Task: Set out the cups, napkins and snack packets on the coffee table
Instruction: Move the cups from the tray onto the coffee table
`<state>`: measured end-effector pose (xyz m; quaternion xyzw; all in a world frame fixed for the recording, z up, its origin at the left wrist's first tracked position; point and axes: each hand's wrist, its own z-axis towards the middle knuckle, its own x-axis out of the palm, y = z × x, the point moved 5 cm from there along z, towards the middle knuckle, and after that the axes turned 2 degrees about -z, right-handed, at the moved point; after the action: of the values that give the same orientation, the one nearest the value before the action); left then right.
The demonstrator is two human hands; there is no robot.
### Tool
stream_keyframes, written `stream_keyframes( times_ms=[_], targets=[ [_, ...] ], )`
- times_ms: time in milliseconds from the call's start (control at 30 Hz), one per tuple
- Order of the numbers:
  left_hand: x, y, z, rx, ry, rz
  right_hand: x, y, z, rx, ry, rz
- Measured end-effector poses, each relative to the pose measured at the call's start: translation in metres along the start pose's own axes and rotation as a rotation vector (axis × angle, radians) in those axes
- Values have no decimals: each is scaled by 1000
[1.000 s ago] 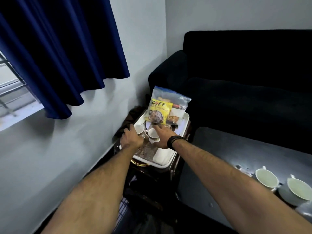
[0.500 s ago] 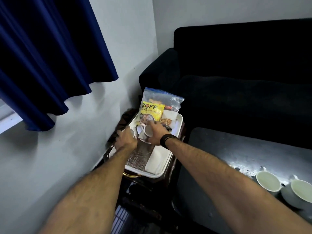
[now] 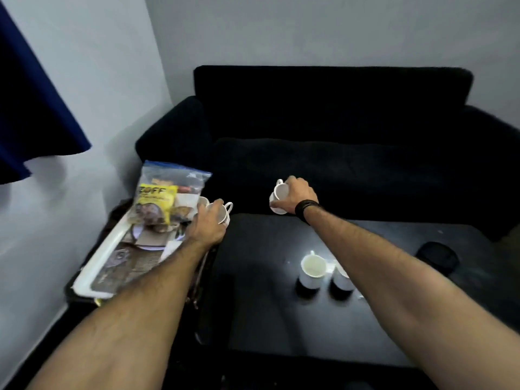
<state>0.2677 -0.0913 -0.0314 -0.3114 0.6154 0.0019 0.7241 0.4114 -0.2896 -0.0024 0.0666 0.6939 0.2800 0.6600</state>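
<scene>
Both cups have been lifted off the white tray [image 3: 92,280] since the earlier frame and are now carried toward the dark desk [image 3: 267,313]. On the tray, a clear bag of snack packets [image 3: 166,198] is propped upright. Just right of it, the left hand [image 3: 208,226] is clamped on a white cup [image 3: 225,213]. Further right, above the desk's far edge, a second cup [image 3: 278,198] is gripped by the right hand [image 3: 295,197]. Two more cups [image 3: 312,270] are set side by side on the desk.

Pale grey walls [image 3: 281,29]; black sofa [image 3: 332,130] vs back wall; dark blue curtain [image 3: 31,108] left.
</scene>
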Motion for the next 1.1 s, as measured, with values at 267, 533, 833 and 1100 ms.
stream_keyframes(
  times_ms=[267,533,833,1100],
  targets=[
    [104,-113,-7,116,198,-57,-38,-170,-10,300,11,-32],
    [175,-164,14,182,306,32,12,-225,-4,373,82,6],
    [218,-173,41,140,368,138,61,-228,9,331,135,-10],
    [232,-166,49,-4,284,172,65,-230,8,315,124,-32]
  ],
)
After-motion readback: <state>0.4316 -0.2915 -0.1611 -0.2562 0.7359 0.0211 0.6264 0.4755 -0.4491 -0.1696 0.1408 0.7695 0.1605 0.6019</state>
